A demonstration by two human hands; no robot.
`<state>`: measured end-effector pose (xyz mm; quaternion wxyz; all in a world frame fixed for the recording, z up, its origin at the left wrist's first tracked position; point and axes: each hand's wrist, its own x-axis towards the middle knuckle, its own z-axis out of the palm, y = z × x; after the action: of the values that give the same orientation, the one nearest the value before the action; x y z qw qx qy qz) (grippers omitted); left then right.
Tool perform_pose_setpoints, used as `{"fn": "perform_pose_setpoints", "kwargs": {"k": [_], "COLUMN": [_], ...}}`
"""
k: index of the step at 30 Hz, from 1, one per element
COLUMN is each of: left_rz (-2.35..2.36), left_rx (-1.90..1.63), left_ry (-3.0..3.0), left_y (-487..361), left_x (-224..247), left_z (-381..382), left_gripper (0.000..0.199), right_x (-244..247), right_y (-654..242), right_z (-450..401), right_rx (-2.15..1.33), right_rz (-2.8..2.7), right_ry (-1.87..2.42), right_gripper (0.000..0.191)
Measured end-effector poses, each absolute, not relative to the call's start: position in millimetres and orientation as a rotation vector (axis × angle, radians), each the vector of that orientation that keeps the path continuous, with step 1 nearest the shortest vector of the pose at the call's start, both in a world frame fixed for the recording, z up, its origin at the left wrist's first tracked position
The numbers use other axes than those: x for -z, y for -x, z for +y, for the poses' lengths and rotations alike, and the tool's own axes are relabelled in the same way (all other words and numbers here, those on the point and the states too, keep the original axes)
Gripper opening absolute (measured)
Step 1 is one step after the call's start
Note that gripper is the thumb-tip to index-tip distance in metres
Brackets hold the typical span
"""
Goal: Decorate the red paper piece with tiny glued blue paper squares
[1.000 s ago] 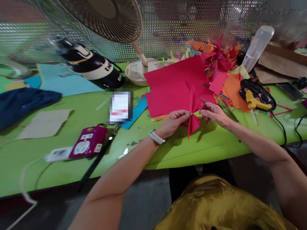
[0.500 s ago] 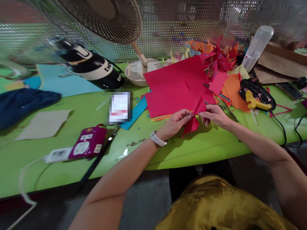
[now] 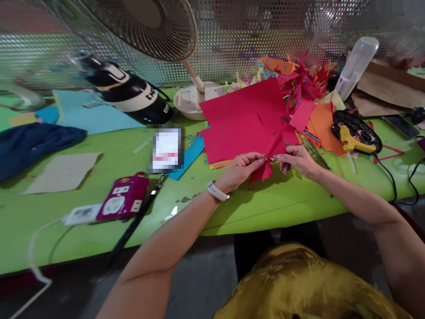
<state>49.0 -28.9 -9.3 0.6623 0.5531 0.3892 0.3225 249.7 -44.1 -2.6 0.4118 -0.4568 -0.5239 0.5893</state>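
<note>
A small folded red paper piece [image 3: 263, 172], pinched narrow at its middle, is held above the front of the green table. My left hand [image 3: 237, 170], with a white band on the wrist, grips its middle between thumb and fingers. From the other side, the closed fingertips of my right hand [image 3: 297, 160] pinch the same spot. One end of the piece points up over a stack of red sheets [image 3: 235, 126]; its other end flares below my fingers. Scissors [image 3: 312, 137] with orange handles lie just beyond my right hand. The exact fold under my fingertips is hidden.
A yellow glue gun [image 3: 355, 142] rests on a black tray at the right, its cord trailing off. Folded red and orange paper shapes [image 3: 307, 77] pile up behind the sheets. Leftward are a fan [image 3: 199, 82], a black bottle [image 3: 133, 95] and a purple power strip [image 3: 122, 197].
The lower end of the folded red paper has shifted slightly up and to the left. My right fingertips have come closer to my left ones at its middle.
</note>
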Motion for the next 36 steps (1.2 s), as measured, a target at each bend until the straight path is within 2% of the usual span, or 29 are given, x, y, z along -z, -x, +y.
{"fn": "perform_pose_setpoints", "kwargs": {"k": [11,20,36], "left_rz": [0.858,0.932,0.892], "left_rx": [-0.633,-0.730,-0.646], "left_ry": [-1.242,-1.260,-1.174], "left_y": [-48,-50,-47], "left_x": [5,5,15], "left_z": [-33,-34,-30], "left_gripper": [0.030,0.036,0.033], "right_x": [1,3,8], "right_y": [-252,-249,-248], "right_z": [-44,-46,-46], "right_rx": [-1.608,-1.565,-1.586], "right_rz": [-1.341,-1.350,-1.391], "right_ry": [1.087,1.118,1.166], "right_gripper": [0.028,0.027,0.029]}}
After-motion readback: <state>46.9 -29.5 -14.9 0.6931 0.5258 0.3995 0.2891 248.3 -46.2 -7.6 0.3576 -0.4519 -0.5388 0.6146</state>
